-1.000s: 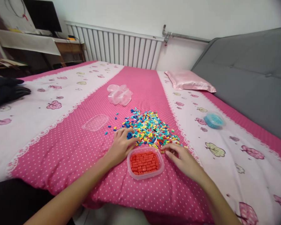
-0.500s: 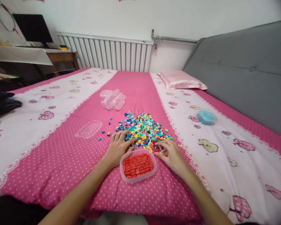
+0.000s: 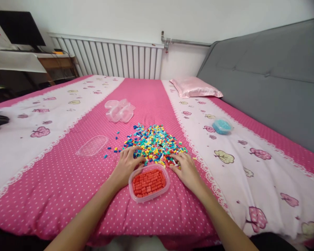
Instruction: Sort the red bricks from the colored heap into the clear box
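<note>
A heap of small multicoloured building bricks (image 3: pixel 157 141) lies on the pink dotted bedspread. Just in front of it stands a clear plastic tub (image 3: pixel 131 188) filled with red bricks (image 3: pixel 149 182) packed in rows. My left hand (image 3: pixel 128 162) rests at the heap's near left edge, beside the tub, its fingers bent but apart and no brick visible in them. On the heap's near right side is my right hand (image 3: pixel 184 167), thumb and fingers parted, fingertips among the bricks. Whether those fingertips touch a single brick is too small to tell.
A clear lid (image 3: pixel 92 145) lies left of the heap, near a few stray blue bricks. Farther back sit several empty clear tubs (image 3: pixel 119 111). To the right is a tub of light-blue bricks (image 3: pixel 222 127). A pink pillow (image 3: pixel 195 87) lies by the grey headboard (image 3: pixel 264 69).
The view has turned slightly to the right, so everything sits farther left. My right fingers have shifted a little at the heap's edge; my left hand stays nearly in place.
</note>
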The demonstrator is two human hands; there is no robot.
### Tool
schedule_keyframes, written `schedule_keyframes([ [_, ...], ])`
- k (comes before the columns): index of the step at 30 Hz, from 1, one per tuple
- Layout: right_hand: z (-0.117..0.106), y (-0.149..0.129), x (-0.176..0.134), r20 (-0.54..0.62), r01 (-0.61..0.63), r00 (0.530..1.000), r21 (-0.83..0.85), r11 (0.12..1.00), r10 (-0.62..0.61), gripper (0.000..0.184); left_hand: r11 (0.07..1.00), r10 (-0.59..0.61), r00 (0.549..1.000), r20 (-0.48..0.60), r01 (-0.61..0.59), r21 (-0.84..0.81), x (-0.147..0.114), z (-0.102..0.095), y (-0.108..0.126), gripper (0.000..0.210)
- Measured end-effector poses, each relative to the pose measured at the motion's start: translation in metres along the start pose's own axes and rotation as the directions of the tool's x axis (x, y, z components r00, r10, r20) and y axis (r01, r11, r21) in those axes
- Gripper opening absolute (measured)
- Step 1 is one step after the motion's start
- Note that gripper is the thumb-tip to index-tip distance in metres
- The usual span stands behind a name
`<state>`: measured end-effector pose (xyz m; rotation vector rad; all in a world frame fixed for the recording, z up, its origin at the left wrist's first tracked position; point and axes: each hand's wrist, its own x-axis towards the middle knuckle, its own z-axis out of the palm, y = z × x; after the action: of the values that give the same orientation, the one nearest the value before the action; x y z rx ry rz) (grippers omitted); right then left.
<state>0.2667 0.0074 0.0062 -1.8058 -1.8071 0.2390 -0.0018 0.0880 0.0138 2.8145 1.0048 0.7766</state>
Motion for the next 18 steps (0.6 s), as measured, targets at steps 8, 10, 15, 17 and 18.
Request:
schedule_keyframes([
  [8, -0.0065, -0.0011, 0.0009, -0.005, -0.017, 1.000, -0.022, 1.000, 0.017, 0.033, 0.999, -0.046, 0.999, -0.021, 0.046, -0.014, -0.0011, -0.0021, 0.0022, 0.025],
  [10, -0.0083, -0.0030, 0.0005, -0.009, -0.012, 1.000, -0.023, 1.000, 0.012, 0.030, 0.999, -0.048, 0.999, -0.016, 0.048, -0.004, -0.0012, -0.0019, 0.0016, 0.025],
  [15, -0.0073, -0.0074, -0.0001, 0.014, 0.025, 1.000, -0.028, 0.999, -0.024, 0.018, 0.998, -0.042, 0.999, -0.031, 0.044, 0.036, -0.0029, 0.0019, -0.0016, 0.024],
  [17, -0.0068, -0.0077, 0.0002, 0.020, 0.030, 0.999, -0.033, 0.999, -0.029, 0.016, 0.998, -0.044, 0.998, -0.037, 0.045, 0.033, -0.0038, 0.0031, -0.0025, 0.024],
  [18, -0.0074, -0.0074, 0.0005, 0.024, 0.026, 0.999, -0.036, 0.999, -0.026, 0.014, 0.998, -0.046, 0.998, -0.039, 0.047, 0.030, -0.0042, 0.0034, -0.0028, 0.024],
])
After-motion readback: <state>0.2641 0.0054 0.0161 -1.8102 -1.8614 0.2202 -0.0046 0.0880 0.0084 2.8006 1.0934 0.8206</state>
